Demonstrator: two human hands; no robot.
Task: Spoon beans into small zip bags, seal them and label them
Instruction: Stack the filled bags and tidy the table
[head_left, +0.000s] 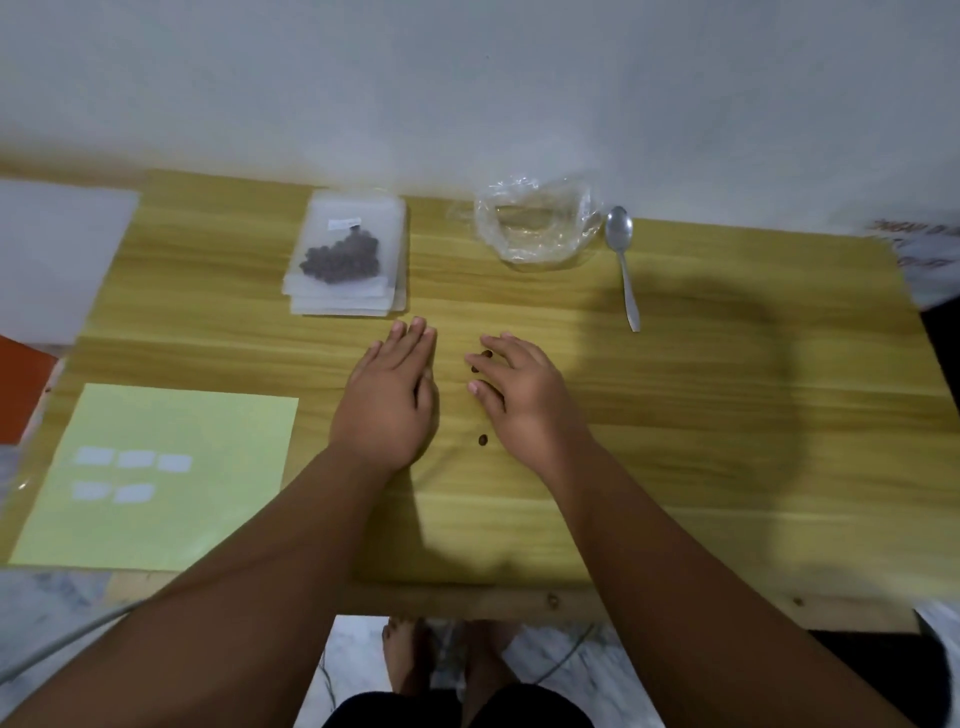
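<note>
On the wooden table, my left hand lies flat with straight fingers, palm down. My right hand rests beside it, fingers spread and touching loose brown beans at its fingertips. One more loose bean lies between the two wrists. A small zip bag with beans and a white label lies on top of a stack of zip bags beyond my left hand. A clear crumpled plastic bag sits at the back, with a metal spoon to its right.
A pale green sheet with several white labels lies at the front left. A white sheet and an orange object sit at the far left edge. Printed paper lies at the back right. The wall runs behind the table.
</note>
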